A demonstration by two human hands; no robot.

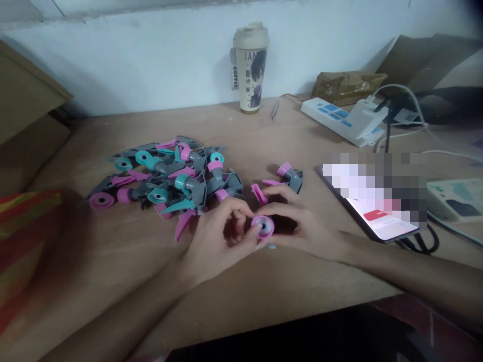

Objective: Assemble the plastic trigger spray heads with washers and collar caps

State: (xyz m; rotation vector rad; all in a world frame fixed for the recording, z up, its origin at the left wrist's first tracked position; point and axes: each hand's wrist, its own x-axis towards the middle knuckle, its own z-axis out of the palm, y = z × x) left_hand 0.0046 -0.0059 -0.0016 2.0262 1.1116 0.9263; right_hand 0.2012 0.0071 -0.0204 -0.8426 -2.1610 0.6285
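I see the left hand (221, 237) and right hand (302, 223) pinched fingertip to fingertip on a small, round pink cap (263, 226) with a grey centre, held between them, with a heap of sprayer heads (169, 176) beyond the left.

A pale, bluish-white wall (151, 60) is seen behind, with scuffed paint near its top. Against it a wooden bench (124, 130) is set; its light brown top is lit softly and evenly, and only faint shadows are thrown. A cardboard box (22, 90) is stood at the left end, and a brown cardboard flap (422, 55) is leaned against the wall at the right. A beige lidded cup (250, 65) and a white power strip (339, 118) are placed near the wall. Below the bench's front edge only darkness is shown.
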